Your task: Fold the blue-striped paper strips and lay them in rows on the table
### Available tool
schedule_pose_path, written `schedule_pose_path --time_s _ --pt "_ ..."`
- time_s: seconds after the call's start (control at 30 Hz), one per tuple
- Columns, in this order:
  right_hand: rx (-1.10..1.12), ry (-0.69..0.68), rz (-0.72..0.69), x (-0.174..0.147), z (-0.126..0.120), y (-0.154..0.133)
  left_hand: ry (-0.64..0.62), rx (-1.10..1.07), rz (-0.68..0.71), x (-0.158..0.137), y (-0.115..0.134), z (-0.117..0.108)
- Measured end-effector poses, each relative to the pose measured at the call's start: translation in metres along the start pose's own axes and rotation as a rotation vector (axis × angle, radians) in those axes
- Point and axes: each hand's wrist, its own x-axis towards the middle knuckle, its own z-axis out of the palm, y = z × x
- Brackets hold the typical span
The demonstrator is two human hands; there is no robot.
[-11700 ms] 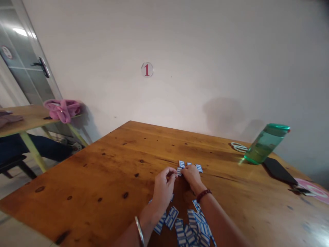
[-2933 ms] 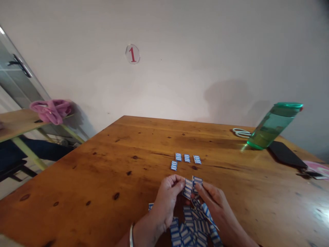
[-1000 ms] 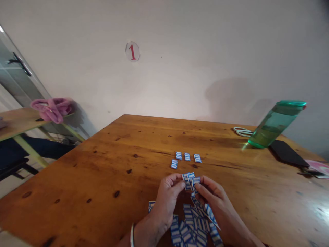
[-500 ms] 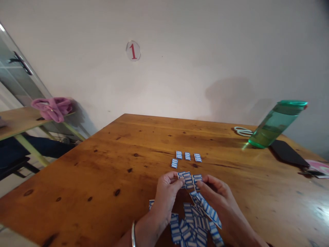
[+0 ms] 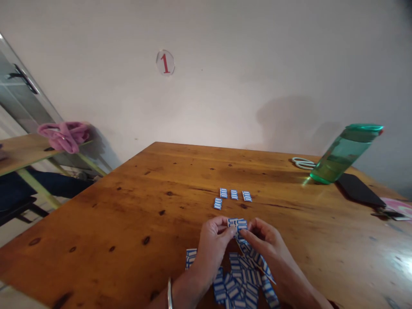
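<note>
Blue-and-white label pieces, overlapping one another, are pinched between my two hands just above the table. My left hand grips their left side between thumb and fingers. At their right side, my right hand pinches with thumb and forefinger. Under and between my hands lies a loose heap of similar label pieces. Beyond my fingers, several small label pieces lie in a short row, with one label piece just nearer. Another label piece shows partly behind my left wrist.
A green bottle stands at the right on the wooden table, beside a black flat device and a coiled white cable. A pink cloth lies on another table at the left. The wall bounds the far edge.
My right hand has moved left towards my left hand, bringing its label piece against the ones there. The two sets were slightly apart before and now overlap.
</note>
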Motion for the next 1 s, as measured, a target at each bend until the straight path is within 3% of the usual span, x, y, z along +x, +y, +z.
schedule_pose_path --time_s 0.37,0.57,1.0 --pt "0.02 -0.012 0.01 -0.005 0.002 -0.013 0.009 0.093 -0.004 0.0 0.001 0.001" --pt "0.063 0.028 0.046 -0.004 -0.001 -0.009 -0.082 -0.032 -0.087 -0.004 0.001 0.0" --pt "0.1 0.055 0.075 -0.01 0.004 -0.012 -0.091 -0.037 -0.12 -0.002 -0.002 0.0"
